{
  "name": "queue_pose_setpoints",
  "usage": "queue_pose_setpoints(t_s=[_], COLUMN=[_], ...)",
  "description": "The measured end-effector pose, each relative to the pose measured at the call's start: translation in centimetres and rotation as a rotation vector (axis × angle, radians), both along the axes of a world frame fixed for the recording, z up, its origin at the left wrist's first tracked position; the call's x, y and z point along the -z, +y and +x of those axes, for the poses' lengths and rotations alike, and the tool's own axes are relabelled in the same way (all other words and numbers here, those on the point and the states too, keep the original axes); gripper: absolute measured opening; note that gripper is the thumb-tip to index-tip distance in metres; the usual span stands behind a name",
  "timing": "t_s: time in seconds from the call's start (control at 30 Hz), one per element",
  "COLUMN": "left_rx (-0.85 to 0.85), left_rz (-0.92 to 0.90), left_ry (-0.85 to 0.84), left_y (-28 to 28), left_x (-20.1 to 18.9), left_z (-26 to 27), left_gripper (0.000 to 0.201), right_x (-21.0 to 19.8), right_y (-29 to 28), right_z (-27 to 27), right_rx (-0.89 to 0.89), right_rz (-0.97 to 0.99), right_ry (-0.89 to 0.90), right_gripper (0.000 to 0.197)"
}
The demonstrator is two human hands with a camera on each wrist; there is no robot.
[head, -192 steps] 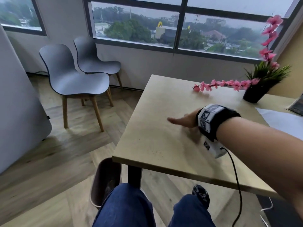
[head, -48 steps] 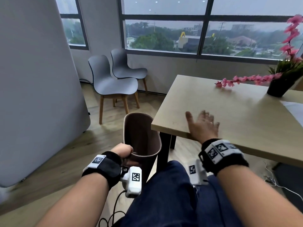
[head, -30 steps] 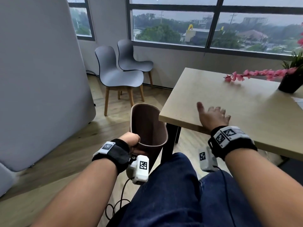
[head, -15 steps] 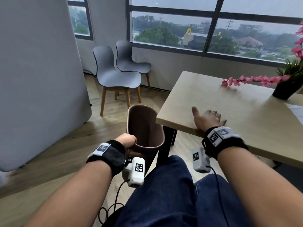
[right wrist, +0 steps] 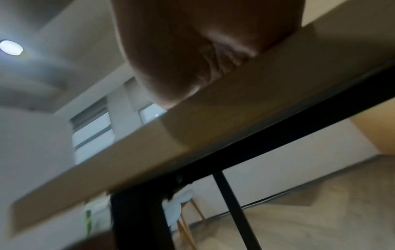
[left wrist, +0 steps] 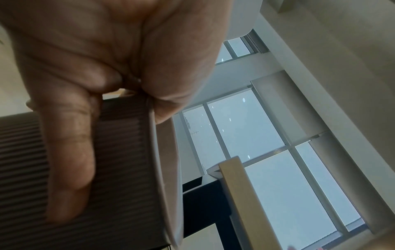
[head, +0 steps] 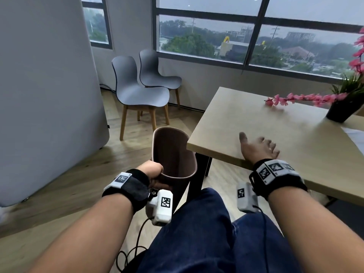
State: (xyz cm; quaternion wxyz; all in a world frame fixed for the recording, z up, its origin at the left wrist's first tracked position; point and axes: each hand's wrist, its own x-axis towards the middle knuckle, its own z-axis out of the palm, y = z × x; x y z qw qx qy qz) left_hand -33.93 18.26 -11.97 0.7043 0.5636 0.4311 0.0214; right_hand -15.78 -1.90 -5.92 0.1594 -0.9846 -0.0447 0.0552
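A dark brown ribbed waste bin [head: 173,154] is held up beside the near left corner of the light wooden table [head: 295,138]. My left hand [head: 152,170] grips its near rim, and in the left wrist view fingers [left wrist: 68,152] lie along the bin's ribbed outer wall [left wrist: 119,169] with the thumb over the rim. My right hand [head: 258,148] rests flat on the table near its front edge, fingers spread and relaxed, holding nothing. The right wrist view shows only the heel of the palm [right wrist: 192,59] on the table edge [right wrist: 149,152]; the fingers are hidden there.
Two grey chairs [head: 141,91] stand by the window on the wooden floor. A black pot with pink flowers [head: 342,109] sits at the table's far right, a white sheet [head: 354,134] beside it. A grey partition [head: 45,95] fills the left. Black table legs [head: 197,180] stand behind the bin.
Since 6.4 s ago the bin has come up off the floor in my left hand to the table corner. Over the last second bin and right hand have barely shifted.
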Motion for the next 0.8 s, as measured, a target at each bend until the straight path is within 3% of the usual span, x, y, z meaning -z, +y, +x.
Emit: queue_pose_setpoints(t_s=[0.07, 0.13, 0.2, 0.23, 0.27, 0.3, 0.37, 0.43, 0.5, 0.57, 0.7, 0.77, 0.8], left_rx=[0.004, -0.003, -0.008, -0.012, -0.014, -0.016, -0.017, -0.008, 0.001, -0.003, -0.008, -0.007, -0.012], left_rz=[0.021, 0.044, 0.074, 0.084, 0.091, 0.089, 0.054, 0.008, -0.015, -0.037, -0.07, -0.079, -0.086], left_ry=[0.012, 0.027, 0.034, 0.035, 0.037, 0.038, 0.028, 0.013, 0.011, 0.013, 0.028, 0.019, 0.011], left_y=[0.0, -0.2, -0.2, -0.2, -0.1, 0.0, 0.1, 0.2, 0.3, 0.6, 1.0, 1.1, 1.1], left_x=[-0.1, -0.2, -0.2, 0.0, 0.1, 0.2, 0.2, 0.2, 0.3, 0.5, 0.7, 0.6, 0.6], left_z=[0.1, 0.1, 0.1, 0.1, 0.2, 0.2, 0.2, 0.2, 0.4, 0.6, 0.7, 0.7, 0.7], left_gripper=[0.022, 0.022, 0.023, 0.024, 0.023, 0.022, 0.019, 0.02, 0.02, 0.019, 0.017, 0.017, 0.017], right_x=[0.5, 1.1, 0.7, 0.6, 0.4, 0.4, 0.4, 0.1, 0.1, 0.4, -0.4, -1.5, -1.7], right_y=[0.6, 2.6, 4.6, 5.1, 5.4, 5.6, 5.2, 3.9, 3.4, 4.7, 9.1, 10.2, 10.4], right_z=[-0.6, -3.1, -6.5, -7.6, -7.8, -7.0, -4.0, -0.5, 1.5, 1.4, -3.0, -3.1, -2.2], right_rx=[-0.143, -0.499, -0.916, -1.038, -1.064, -0.98, -0.583, -0.198, -0.079, -0.201, -0.816, -0.84, -0.698], right_rz=[-0.112, -0.108, 0.091, 0.225, 0.353, 0.443, 0.344, 0.092, -0.011, -0.109, -0.078, 0.024, 0.057], right_ry=[0.0, -0.076, 0.058, 0.155, 0.146, 0.02, -0.261, -0.162, 0.048, 0.073, 0.124, 0.142, 0.129], right_gripper=[0.094, 0.086, 0.064, 0.055, 0.05, 0.05, 0.061, 0.079, 0.092, 0.099, 0.078, 0.074, 0.08])
